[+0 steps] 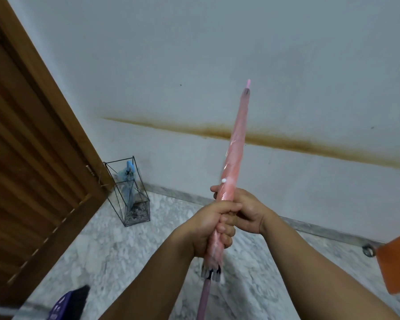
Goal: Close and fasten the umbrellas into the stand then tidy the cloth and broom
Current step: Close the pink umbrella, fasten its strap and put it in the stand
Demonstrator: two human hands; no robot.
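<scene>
Above the marble floor [116, 245], left hand [214, 229] and right hand [247, 209] both grip the apparently fastened pink umbrella [237, 144].

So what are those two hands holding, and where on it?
Both hands grip the pink umbrella around the lower part of its folded canopy: the left hand lower, nearer the handle end, the right hand just above it.

Both forearms bare, no sleeves; left hand [214, 229] & right hand [247, 210] w/o rings or gloves.
</scene>
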